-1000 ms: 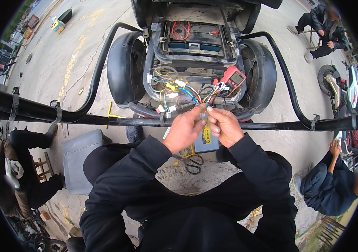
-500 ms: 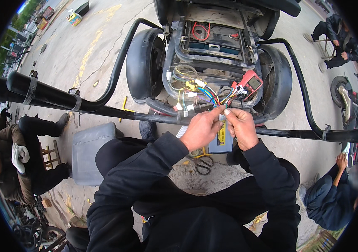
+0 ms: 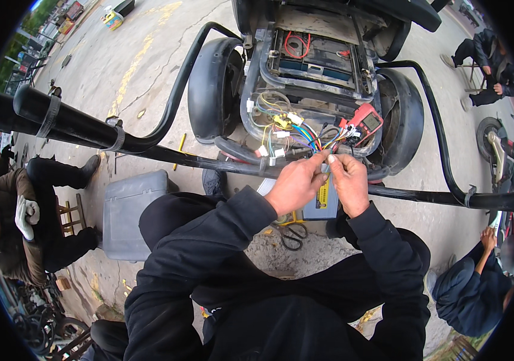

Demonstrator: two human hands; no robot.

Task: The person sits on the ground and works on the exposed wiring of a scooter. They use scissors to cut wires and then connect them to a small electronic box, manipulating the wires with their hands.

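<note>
Both my hands meet over a grey box with a yellow label (image 3: 322,203), where a bundle of coloured wires (image 3: 313,139) ends. My left hand (image 3: 296,185) is closed, thumb and forefinger pinched on the wires. Beside it my right hand (image 3: 349,182) pinches at the same spot, its fingertips almost touching the left ones. The exact piece between the fingers is too small to make out. White and yellow plug connectors (image 3: 282,121) fan out on thin wires just beyond. A red multimeter (image 3: 367,121) lies to their right on the vehicle frame.
The vehicle's black tube bar (image 3: 208,161) crosses in front of me, between two wheels under dark fenders (image 3: 213,90). Scissors (image 3: 293,236) lie on the ground below my hands. A grey plastic case (image 3: 131,216) stands at left. Seated people (image 3: 479,283) are at both sides.
The whole view has shifted slightly, with the vehicle now a little further right and lower. Both hands keep their pinch at the wires.
</note>
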